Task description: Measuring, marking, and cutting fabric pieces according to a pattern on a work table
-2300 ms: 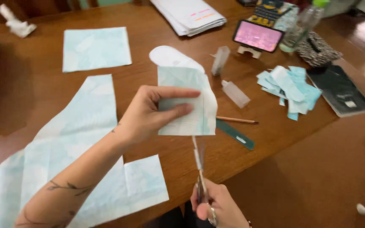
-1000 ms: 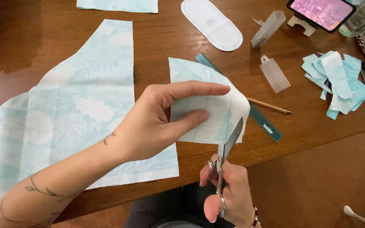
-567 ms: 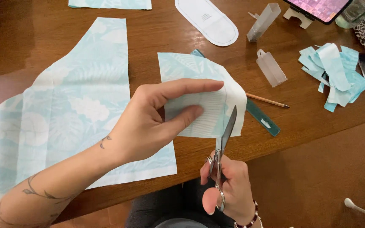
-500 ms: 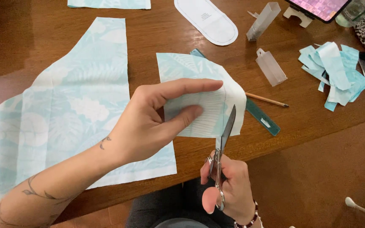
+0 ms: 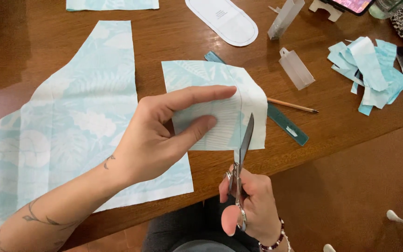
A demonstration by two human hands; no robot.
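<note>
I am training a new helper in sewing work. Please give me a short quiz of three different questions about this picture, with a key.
1. True or false: the right hand holds the scissors with the blades at the bottom edge of the small fabric piece.
2. Which hand pinches the small fabric piece? A) left hand B) right hand C) both hands
3. Fill in: the pile of fabric scraps lies on the wooden table at the far ____ side of the view.

Key
1. True.
2. A: thumb under, fingers over the piece.
3. Right, beyond the pencil and the teal ruler.
</note>
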